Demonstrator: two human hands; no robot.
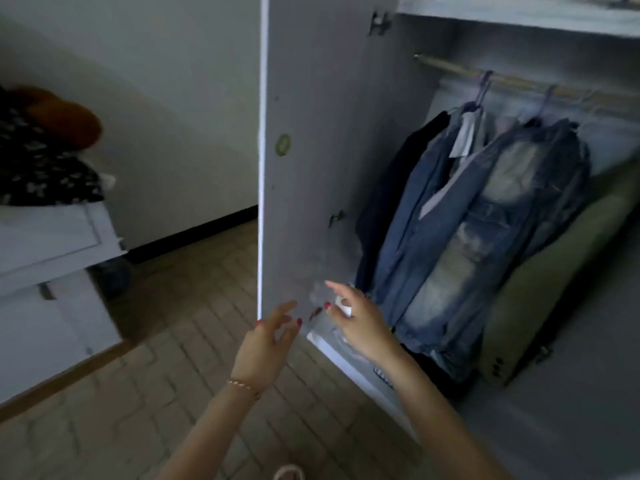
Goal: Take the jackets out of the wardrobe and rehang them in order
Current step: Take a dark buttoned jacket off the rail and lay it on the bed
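Note:
The wardrobe stands open, its door (311, 150) swung out toward me. On the wooden rail (519, 83) hang several jackets: a dark one (388, 202) at the left, a blue denim one (415, 216), a faded denim one (485, 244) and an olive green one (554, 282) at the right. My left hand (266, 344) hovers by the door's lower edge, fingers relaxed and holding nothing. My right hand (356, 323) reaches toward the hem of the denim jackets with loose fingers, touching nothing that I can make out.
A white dresser (52, 258) stands at the left with dark patterned cloth (41, 168) and an orange item (65, 119) piled on top. A shelf (519, 12) spans the wardrobe above the rail. The floor (156, 375) is tiled.

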